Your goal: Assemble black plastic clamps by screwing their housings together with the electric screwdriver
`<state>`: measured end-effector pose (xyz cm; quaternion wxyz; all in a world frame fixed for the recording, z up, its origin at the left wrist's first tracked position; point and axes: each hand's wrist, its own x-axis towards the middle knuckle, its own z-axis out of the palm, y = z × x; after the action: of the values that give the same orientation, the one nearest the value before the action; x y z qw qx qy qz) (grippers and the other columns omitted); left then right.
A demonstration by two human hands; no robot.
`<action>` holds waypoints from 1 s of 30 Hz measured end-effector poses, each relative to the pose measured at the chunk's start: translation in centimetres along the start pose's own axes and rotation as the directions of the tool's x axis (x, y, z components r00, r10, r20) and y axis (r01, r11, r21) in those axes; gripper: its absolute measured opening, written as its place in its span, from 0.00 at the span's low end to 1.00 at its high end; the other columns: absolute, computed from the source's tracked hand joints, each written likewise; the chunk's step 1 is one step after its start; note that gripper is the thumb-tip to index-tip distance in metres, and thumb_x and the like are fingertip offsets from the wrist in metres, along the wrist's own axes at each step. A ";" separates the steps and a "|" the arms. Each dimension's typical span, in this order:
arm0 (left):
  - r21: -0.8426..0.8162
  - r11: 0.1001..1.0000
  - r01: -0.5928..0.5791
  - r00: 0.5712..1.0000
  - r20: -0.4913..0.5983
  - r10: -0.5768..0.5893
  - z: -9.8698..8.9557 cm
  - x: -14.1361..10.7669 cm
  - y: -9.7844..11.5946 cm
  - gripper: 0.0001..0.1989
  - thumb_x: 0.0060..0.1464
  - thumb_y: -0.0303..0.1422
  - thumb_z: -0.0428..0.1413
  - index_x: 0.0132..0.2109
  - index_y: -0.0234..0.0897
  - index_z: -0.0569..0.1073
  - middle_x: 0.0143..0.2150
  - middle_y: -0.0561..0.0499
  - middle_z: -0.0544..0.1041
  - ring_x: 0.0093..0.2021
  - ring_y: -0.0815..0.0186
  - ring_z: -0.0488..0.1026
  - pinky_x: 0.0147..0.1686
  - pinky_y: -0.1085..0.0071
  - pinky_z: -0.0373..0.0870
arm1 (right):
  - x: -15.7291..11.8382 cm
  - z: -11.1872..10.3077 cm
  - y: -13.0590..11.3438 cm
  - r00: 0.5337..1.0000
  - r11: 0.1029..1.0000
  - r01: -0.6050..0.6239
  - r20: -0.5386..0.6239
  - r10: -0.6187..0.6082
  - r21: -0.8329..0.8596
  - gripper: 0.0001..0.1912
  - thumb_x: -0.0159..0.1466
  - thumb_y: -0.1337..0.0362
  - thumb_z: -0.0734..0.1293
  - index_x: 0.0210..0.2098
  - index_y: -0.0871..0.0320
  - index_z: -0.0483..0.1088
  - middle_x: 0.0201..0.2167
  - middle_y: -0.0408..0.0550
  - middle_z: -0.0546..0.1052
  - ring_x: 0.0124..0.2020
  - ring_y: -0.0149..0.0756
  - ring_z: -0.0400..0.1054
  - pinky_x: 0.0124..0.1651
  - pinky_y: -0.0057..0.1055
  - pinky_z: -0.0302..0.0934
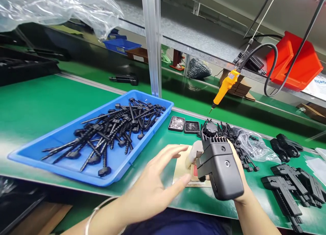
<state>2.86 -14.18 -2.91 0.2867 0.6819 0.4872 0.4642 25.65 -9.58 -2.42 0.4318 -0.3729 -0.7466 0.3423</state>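
Observation:
My right hand [239, 174] is wrapped round a black plastic housing [224, 167] from behind and the right; most of its fingers are hidden by the part. The housing has two round screw points on its face and a ribbed, round knob at its upper end. To its left, my left hand [155, 180] is spread with thumb and fingers apart, holding nothing. Between the hands and beyond them, a pale fixture [194, 153] stands on a light board [179, 165] on the green bench, partly covered by the housing.
A blue tray [117, 177] of black threaded rods lies at left. Two small trays of screws [176, 123] sit behind the fixture. A yellow electric screwdriver [226, 87] hangs above. Black parts [285, 194] and a clear bag [257, 148] lie at right; a metal post [152, 41] rises behind.

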 end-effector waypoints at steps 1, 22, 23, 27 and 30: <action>0.034 0.999 -0.007 1.000 0.016 0.006 0.4 0.8 -0.6 0.26 0.55 0.37 0.61 0.61 0.42 0.70 0.60 0.42 0.73 0.57 0.49 0.73 0.59 0.52 0.72 | 0.4 0.0 0.4 1.000 1.000 0.003 0.010 -0.003 0.029 0.33 0.66 0.52 0.68 0.65 0.52 0.53 0.45 0.52 0.78 0.32 0.42 0.78 0.31 0.38 0.76; -0.297 0.947 -0.120 0.969 0.173 0.177 6.9 4.7 -4.2 0.33 0.38 0.20 0.61 0.54 0.40 0.67 0.52 0.43 0.65 0.55 0.52 0.66 0.56 0.57 0.70 | -0.1 0.1 2.5 0.998 0.944 -0.002 -0.063 -0.020 -0.331 0.16 0.67 0.61 0.64 0.54 0.50 0.69 0.51 0.54 0.68 0.56 0.50 0.64 0.57 0.44 0.62; -0.313 0.939 -0.142 0.968 0.155 0.198 7.0 4.3 -4.6 0.34 0.38 0.20 0.61 0.55 0.41 0.67 0.52 0.43 0.65 0.54 0.52 0.66 0.55 0.57 0.71 | 0.1 -0.3 2.4 0.999 0.949 -0.009 -0.048 -0.006 -0.314 0.14 0.69 0.60 0.61 0.53 0.49 0.70 0.49 0.54 0.70 0.55 0.50 0.65 0.55 0.45 0.63; -0.356 0.904 -0.236 0.951 0.105 0.290 8.0 3.1 -6.7 0.35 0.37 0.30 0.68 0.55 0.43 0.71 0.48 0.44 0.66 0.48 0.52 0.69 0.46 0.60 0.74 | 2.7 -3.6 3.3 0.984 0.989 0.078 0.168 -0.057 -0.122 0.12 0.70 0.48 0.62 0.45 0.42 0.73 0.34 0.48 0.74 0.36 0.46 0.72 0.37 0.40 0.69; -0.321 0.914 -0.249 0.954 0.080 0.288 8.8 2.8 -8.0 0.27 0.35 0.32 0.70 0.47 0.42 0.77 0.44 0.46 0.67 0.42 0.56 0.70 0.42 0.63 0.73 | 7.6 -4.0 5.8 0.984 0.981 0.065 0.173 -0.033 -0.185 0.14 0.71 0.54 0.64 0.31 0.50 0.73 0.28 0.47 0.74 0.30 0.40 0.70 0.31 0.35 0.66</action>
<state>7.97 -8.17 -12.18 0.3528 0.7173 0.2917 0.5253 28.13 0.48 -2.67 0.3377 -0.3634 -0.8187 0.2890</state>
